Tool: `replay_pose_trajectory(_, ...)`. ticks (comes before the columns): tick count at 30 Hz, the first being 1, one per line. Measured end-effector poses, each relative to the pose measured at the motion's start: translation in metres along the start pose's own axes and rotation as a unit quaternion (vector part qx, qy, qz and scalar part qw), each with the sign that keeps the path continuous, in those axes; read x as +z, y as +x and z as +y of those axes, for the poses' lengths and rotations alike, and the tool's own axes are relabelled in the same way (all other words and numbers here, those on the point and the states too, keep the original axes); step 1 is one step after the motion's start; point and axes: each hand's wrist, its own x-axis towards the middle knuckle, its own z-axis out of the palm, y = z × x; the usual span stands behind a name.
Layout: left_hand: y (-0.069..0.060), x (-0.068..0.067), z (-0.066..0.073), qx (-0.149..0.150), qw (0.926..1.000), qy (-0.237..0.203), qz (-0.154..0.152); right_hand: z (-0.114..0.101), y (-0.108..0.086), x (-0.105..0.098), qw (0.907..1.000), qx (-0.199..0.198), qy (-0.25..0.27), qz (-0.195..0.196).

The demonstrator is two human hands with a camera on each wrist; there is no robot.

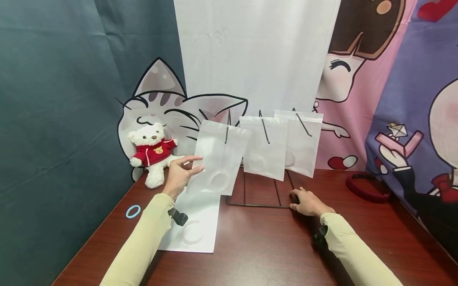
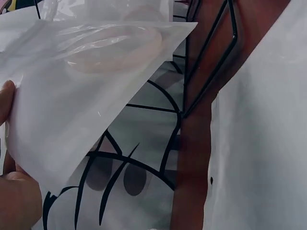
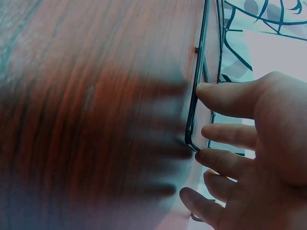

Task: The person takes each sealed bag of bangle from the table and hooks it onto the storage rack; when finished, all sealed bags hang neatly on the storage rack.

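Although three wire hooks carry a bag apiece, one flat bag lies nearest, on the brown table, a ring shape showing on it; whether it is a single bag or a stack, I cannot tell. A blue ring sits off to its left, apart from it. Slightly farther out, the right hand is at the front right corner of the black wire rack, fingers loosely bent and parted, thumb tip against the wire, seemingly steadying it rather than clenching it. The left hand reaches to the side of the left bag, thumb and forefinger extended with a gap between their tips; they seem to touch its edge without a firm pinch. That bag hangs tilted, the hook's end in front of it. Beyond are the middle bag and the right bag, each on its own hook, clear of both hands. So three look hung, the left one perhaps wanting straightening, and the flat one remains unhung. Farther back sit a white bear and a dark red headband, before a printed cloth
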Motion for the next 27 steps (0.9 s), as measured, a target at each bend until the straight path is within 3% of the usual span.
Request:
replay_pose_trajectory(7, 0.025, 0.019, -0.004, -0.020, 0.9989, 0.012, 0.042, -0.002, 0.001, 0.001, 1.0000, 0.000, -0.006, 0.000)
replay_pose_trajectory(17, 0.053, 0.033, -0.004, -0.038, 0.9966, 0.027, 0.067, 0.000, 0.002, 0.000, 0.9999, 0.011, -0.004, 0.002)
replay_pose_trajectory(22, 0.058, 0.035, -0.009, -0.037, 0.9977, 0.027, 0.050, 0.004, 0.003, -0.001, 1.0000, 0.008, -0.003, -0.005)
replay_pose_trajectory(27, 0.060, 0.030, -0.016, -0.043, 0.9985, 0.034, 0.000, 0.007, 0.003, -0.002, 0.9997, 0.004, 0.012, -0.021)
